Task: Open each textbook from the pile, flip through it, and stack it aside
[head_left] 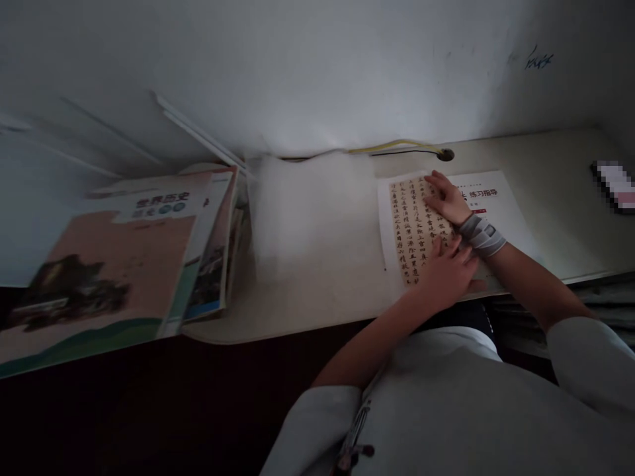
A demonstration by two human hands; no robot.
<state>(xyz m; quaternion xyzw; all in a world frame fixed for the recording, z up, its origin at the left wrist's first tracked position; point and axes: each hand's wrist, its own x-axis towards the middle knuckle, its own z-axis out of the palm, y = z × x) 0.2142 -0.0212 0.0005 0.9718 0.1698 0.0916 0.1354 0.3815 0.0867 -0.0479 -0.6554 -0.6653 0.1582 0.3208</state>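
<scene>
A white booklet [501, 211] with a tan panel of calligraphy columns [409, 231] lies on the pale desk [555, 198] at the right. My left hand [449, 271] rests flat on the booklet's near edge, fingers stretched out. My right hand [446, 197] lies flat on the upper part of the calligraphy panel, fingers spread; a grey wrap [482, 236] goes round its wrist. Neither hand holds anything.
A stack of textbooks [149, 251] overhangs the desk's left end. A blurred white sheet [310, 211] lies in the middle. A yellow cable [397, 147] and a desk hole [446, 155] sit by the wall. A blurred object [615, 185] lies far right.
</scene>
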